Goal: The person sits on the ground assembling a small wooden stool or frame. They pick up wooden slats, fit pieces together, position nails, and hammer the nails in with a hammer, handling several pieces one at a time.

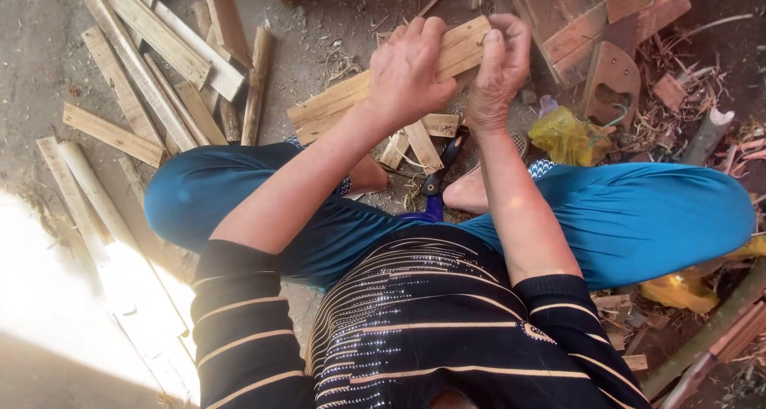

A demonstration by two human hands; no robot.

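The wooden slat (pixel 351 98) lay slanted across the top centre, gripped at its upper end by both hands. The left hand (pixel 411 70) clamped over it, fingers curled; the right hand (pixel 499 70) pinched its tip at three o'clock. Scissors (pixel 439 177) lay at six o'clock, a yellow bag (pixel 566 138) at four, loose slats (pixel 152 66) at nine.

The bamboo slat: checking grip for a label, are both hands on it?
Yes, the left hand and right hand both grip the bamboo slat.
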